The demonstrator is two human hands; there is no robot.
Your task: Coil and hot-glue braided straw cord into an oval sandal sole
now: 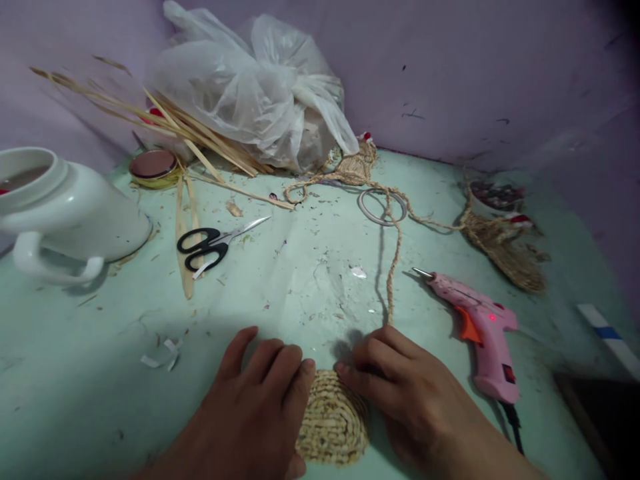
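A small round coil of braided straw lies flat on the pale green table near the front edge. My left hand presses down on its left side with fingers held together and bent over the rim. My right hand grips its right side, fingertips curled on the coil's edge. A long braided straw cord runs from under my right hand toward the back of the table. A pink glue gun with a red light lies just right of my right hand.
Black-handled scissors lie at centre left by loose straw strips. A white jug sits far left, a plastic bag at the back, a tape ring, a woven straw piece at the right.
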